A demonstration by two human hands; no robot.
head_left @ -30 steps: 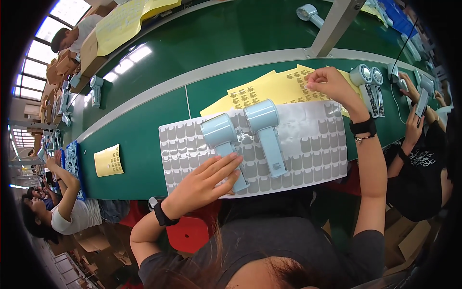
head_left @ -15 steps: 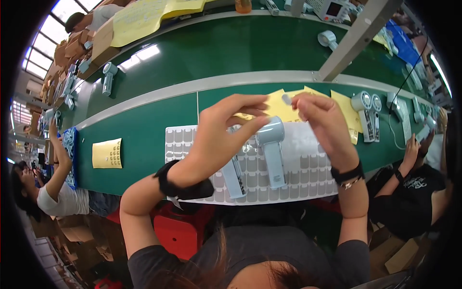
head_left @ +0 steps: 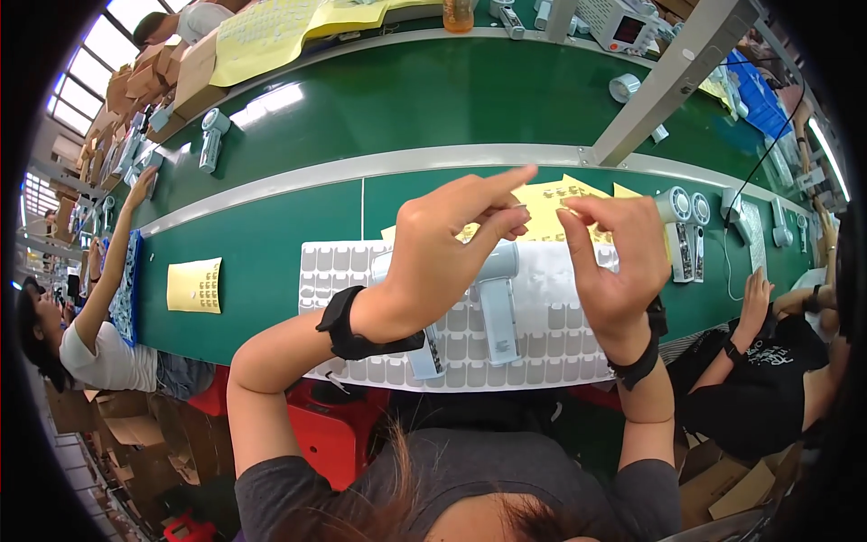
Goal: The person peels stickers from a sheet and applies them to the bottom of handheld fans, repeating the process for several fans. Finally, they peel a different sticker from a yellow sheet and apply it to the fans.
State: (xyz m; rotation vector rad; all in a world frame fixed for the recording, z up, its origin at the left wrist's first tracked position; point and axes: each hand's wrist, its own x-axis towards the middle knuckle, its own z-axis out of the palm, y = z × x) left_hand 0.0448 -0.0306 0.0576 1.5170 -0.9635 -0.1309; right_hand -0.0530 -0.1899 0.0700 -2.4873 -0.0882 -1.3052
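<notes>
I log left hand (head_left: 442, 242) fingertips bunched, right hand (head_left: 623, 257) loosely curled; cannot tell whether either grips anything. Pale-blue fans (head_left: 499, 327) lie below on the label sheet (head_left: 560, 348), presumably for easy reach.

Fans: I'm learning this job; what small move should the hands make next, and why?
Probably lower the left hand to steady the right fan: it lies on the grey-patterned sheet near that hand, and neither hand appears to grip it.
</notes>
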